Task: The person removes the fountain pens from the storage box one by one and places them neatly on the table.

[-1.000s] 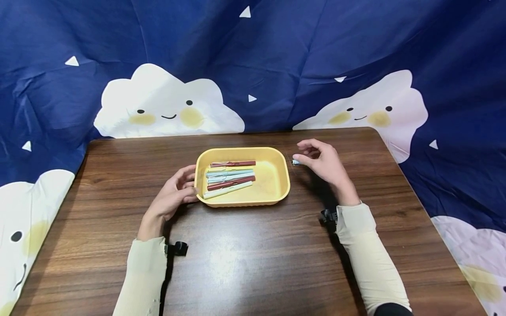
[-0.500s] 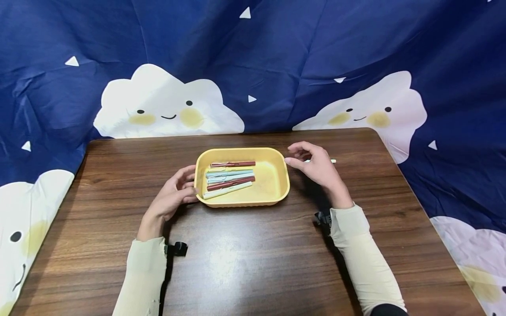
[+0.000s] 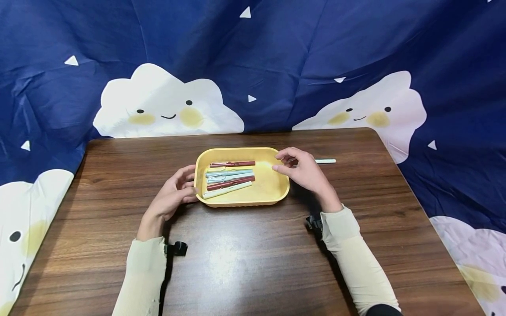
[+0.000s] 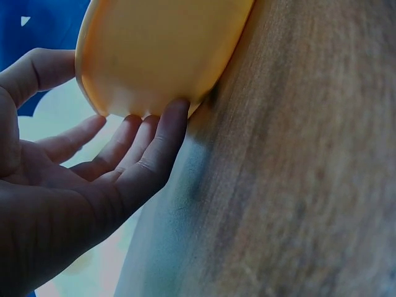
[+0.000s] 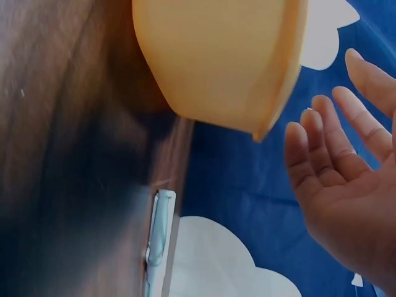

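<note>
A yellow tray (image 3: 272,180) stands on the table with several pens lying side by side in its left part. Among them are a dark red pen (image 3: 233,164), a second dark red pen (image 3: 231,183), a pale blue pen (image 3: 231,174) and a cream pen (image 3: 228,190). My left hand (image 3: 172,191) holds the tray's left end, thumb at the rim and fingertips against the outer wall. Fingers loosely curved and holding nothing, my right hand (image 3: 306,171) hovers over the right rim. Behind it a pale blue pen (image 5: 158,235) lies on the table, partly hidden in the head view.
The brown wooden table (image 3: 245,272) reaches back to a dark blue curtain (image 3: 272,52) printed with white clouds. Black camera straps (image 3: 179,249) sit at both cuffs.
My right hand has moved left from above the loose pen to the tray's right rim, uncovering the pen's right end. The left hand and tray have stayed in place.
</note>
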`<action>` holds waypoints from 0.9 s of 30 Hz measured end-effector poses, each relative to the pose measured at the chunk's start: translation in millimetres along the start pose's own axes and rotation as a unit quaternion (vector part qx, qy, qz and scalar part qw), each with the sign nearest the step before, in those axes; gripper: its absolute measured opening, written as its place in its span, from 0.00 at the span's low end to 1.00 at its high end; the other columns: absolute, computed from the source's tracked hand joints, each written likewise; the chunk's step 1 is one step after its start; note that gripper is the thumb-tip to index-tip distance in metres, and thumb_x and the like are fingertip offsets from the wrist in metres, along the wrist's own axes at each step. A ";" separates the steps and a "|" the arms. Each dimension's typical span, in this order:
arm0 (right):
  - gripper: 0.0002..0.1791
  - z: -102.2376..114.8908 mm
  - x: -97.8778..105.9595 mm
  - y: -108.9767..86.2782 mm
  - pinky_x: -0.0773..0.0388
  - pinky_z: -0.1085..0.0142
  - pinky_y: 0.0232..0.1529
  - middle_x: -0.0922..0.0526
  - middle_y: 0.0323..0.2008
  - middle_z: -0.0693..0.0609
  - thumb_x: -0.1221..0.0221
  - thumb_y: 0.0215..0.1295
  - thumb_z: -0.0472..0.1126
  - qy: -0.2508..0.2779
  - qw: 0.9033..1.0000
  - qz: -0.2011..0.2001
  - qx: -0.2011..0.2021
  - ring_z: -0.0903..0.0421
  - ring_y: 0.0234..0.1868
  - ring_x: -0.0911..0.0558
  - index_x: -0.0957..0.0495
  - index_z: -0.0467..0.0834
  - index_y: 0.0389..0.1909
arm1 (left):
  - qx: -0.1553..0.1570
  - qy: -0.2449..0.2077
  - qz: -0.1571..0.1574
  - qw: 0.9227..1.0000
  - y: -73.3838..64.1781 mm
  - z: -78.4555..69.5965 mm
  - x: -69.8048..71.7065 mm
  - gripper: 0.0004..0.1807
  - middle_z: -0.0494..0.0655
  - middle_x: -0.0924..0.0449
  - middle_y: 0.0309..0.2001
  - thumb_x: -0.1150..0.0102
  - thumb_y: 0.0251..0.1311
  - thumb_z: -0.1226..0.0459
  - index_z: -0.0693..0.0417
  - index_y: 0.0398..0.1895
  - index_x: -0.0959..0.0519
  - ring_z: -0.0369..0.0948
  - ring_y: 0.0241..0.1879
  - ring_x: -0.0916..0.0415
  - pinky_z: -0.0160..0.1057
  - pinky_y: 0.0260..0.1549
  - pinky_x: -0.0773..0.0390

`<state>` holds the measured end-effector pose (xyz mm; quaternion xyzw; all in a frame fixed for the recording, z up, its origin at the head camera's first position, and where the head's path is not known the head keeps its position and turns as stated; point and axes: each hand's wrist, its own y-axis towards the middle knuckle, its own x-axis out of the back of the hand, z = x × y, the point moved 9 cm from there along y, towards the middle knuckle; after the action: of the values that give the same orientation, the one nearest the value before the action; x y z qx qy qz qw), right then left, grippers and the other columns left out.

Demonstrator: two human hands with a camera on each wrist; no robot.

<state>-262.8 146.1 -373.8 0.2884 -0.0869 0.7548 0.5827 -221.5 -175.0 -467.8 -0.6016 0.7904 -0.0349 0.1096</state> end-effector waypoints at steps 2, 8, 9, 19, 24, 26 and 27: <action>0.13 1.6 -3.5 0.0 0.20 0.56 0.43 0.16 0.40 0.43 0.28 0.59 0.33 0.003 1.000 0.001 0.006 0.47 0.41 0.20 0.17 0.36 0.44 | 0.000 -0.002 0.000 1.000 0.2 0.0 -0.3 0.41 0.67 0.41 0.70 0.45 0.61 0.79 0.60 0.78 0.46 0.47 0.58 0.27 0.40 0.43 0.14; 0.13 1.5 -17.3 1.1 0.21 0.54 0.43 0.16 0.43 0.38 0.29 0.60 0.34 0.008 1.000 0.020 0.007 0.46 0.44 0.20 0.17 0.35 0.44 | -0.003 -0.006 0.001 1.000 0.3 -0.2 -0.6 0.41 0.67 0.41 0.70 0.46 0.61 0.80 0.61 0.78 0.46 0.48 0.58 0.27 0.40 0.44 0.14; 0.14 1.1 -19.5 1.1 0.21 0.54 0.43 0.16 0.43 0.38 0.29 0.60 0.34 0.009 1.000 0.024 0.006 0.46 0.44 0.20 0.17 0.34 0.45 | -0.004 -0.006 0.001 1.000 0.3 -0.1 -0.6 0.41 0.67 0.41 0.70 0.46 0.61 0.80 0.61 0.78 0.46 0.47 0.58 0.26 0.40 0.43 0.14; 0.15 4.4 -38.6 1.2 0.20 0.53 0.48 0.16 0.45 0.37 0.30 0.62 0.37 -0.001 0.998 0.057 0.006 0.46 0.46 0.20 0.17 0.34 0.47 | -0.002 -0.017 0.006 1.000 1.2 0.7 -1.4 0.41 0.68 0.41 0.70 0.46 0.61 0.80 0.61 0.78 0.47 0.48 0.58 0.27 0.41 0.44 0.14; 0.15 3.7 -51.2 1.9 0.19 0.53 0.46 0.15 0.42 0.42 0.29 0.62 0.39 -0.005 0.997 0.077 0.006 0.48 0.46 0.19 0.16 0.35 0.45 | 0.000 -0.011 0.006 1.000 0.6 0.5 -1.9 0.41 0.67 0.41 0.70 0.46 0.61 0.80 0.60 0.78 0.47 0.49 0.59 0.27 0.42 0.44 0.14; 0.14 5.0 -55.4 3.0 0.19 0.54 0.46 0.15 0.42 0.44 0.29 0.61 0.40 -0.007 0.997 0.080 0.007 0.49 0.45 0.19 0.16 0.36 0.43 | 0.000 -0.008 0.005 1.000 0.3 0.3 -1.5 0.41 0.67 0.41 0.70 0.46 0.61 0.79 0.60 0.78 0.47 0.49 0.59 0.27 0.42 0.44 0.14; 0.14 5.9 -57.6 3.6 0.18 0.54 0.46 0.15 0.42 0.44 0.29 0.61 0.40 -0.006 0.997 0.082 0.009 0.49 0.45 0.19 0.16 0.36 0.43 | 0.001 -0.006 0.005 1.000 0.2 0.3 -1.2 0.41 0.67 0.41 0.70 0.46 0.61 0.79 0.60 0.78 0.47 0.49 0.59 0.27 0.42 0.44 0.14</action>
<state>-255.3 94.5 -399.1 0.2907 -0.1070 0.7991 0.5153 -221.4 -173.8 -468.0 -0.5982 0.7924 -0.0315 0.1149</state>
